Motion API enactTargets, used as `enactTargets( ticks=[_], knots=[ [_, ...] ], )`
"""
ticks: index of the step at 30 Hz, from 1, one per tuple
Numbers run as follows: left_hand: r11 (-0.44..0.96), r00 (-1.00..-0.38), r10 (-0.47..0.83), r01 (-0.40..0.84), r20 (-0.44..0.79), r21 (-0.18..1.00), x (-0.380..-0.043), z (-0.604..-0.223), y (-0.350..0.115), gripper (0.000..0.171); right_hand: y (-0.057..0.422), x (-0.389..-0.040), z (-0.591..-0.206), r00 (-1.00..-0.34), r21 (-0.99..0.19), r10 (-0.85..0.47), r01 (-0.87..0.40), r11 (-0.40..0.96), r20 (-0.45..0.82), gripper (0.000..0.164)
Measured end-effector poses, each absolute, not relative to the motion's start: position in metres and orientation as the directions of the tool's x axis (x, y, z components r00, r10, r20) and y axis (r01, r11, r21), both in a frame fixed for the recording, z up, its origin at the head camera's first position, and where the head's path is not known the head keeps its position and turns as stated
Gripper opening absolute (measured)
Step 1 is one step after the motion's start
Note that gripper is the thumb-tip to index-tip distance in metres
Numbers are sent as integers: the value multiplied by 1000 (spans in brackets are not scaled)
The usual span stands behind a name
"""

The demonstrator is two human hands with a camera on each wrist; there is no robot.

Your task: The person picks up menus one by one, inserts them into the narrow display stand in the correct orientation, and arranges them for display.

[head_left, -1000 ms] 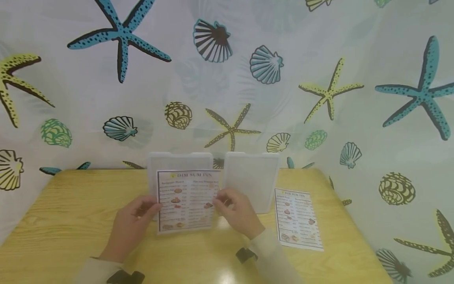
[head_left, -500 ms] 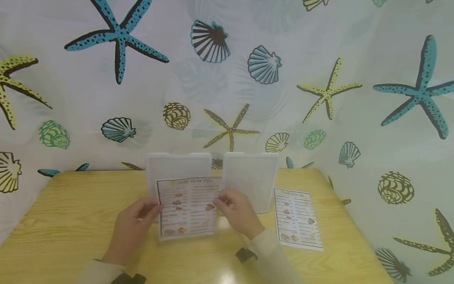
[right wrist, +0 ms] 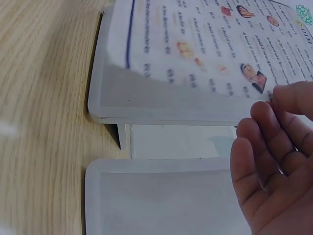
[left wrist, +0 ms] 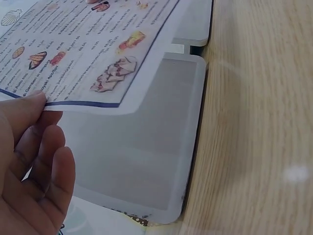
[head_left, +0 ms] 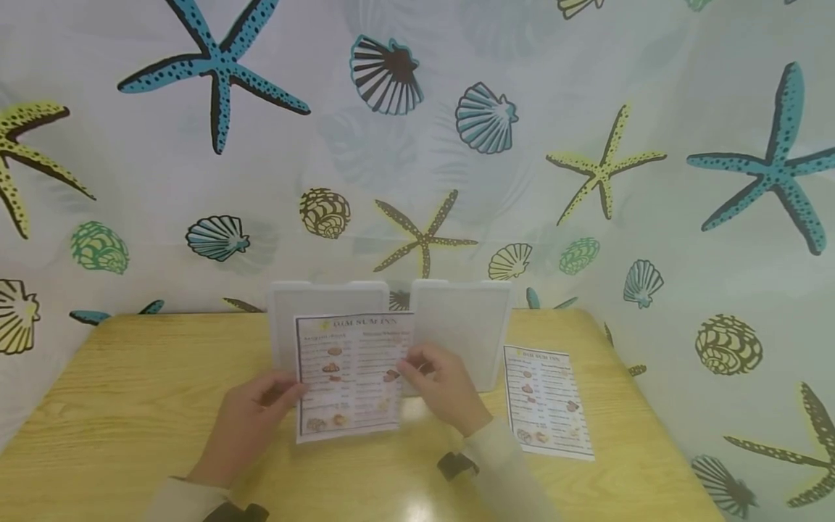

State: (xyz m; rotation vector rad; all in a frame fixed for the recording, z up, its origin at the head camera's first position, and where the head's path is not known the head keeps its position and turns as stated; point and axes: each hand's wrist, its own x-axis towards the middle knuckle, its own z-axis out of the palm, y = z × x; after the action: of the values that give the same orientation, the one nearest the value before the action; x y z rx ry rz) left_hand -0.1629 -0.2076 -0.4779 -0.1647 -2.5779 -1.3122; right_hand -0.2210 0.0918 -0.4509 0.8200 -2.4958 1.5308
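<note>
Between both hands a printed menu sheet (head_left: 352,384), headed "Dim Sum Inn", is held upright above the table. My left hand (head_left: 251,417) pinches its left edge between thumb and forefinger; the left wrist view shows the other fingers of that hand (left wrist: 34,156) loosely curled below the sheet (left wrist: 88,54). At the right edge my right hand (head_left: 446,388) pinches the paper, as the right wrist view shows with the thumb and fingers of the hand (right wrist: 279,147). Just behind the sheet stands a white-framed display holder (head_left: 329,290), partly hidden by it.
A second white-framed holder (head_left: 459,326) stands to the right of the first. Another menu sheet (head_left: 548,402) lies flat on the wooden table (head_left: 130,399) at the right. Behind the table hangs a cloth (head_left: 417,145) printed with starfish and shells.
The menu sheet dipped and tilted half a second ago, then came back up and shifted slightly right. Both hands moved a little with it and kept their pinch.
</note>
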Motion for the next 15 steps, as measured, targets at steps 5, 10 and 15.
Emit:
enactTargets(
  ticks=[5,10,15],
  knots=[
    [588,-964,-37,193,264,785,-161,-472,-207,24,92,-220,-450,-854,-800,-400,-479,360,332,9],
    [590,-962,-58,182,266,787,-159,-470,-206,25,93,-219,-450,-866,-805,-420,-444,393,273,12],
    [590,-957,-61,194,283,783,-159,-471,-206,23,94,-220,-452,-867,-817,-439,-422,393,236,15]
  ],
)
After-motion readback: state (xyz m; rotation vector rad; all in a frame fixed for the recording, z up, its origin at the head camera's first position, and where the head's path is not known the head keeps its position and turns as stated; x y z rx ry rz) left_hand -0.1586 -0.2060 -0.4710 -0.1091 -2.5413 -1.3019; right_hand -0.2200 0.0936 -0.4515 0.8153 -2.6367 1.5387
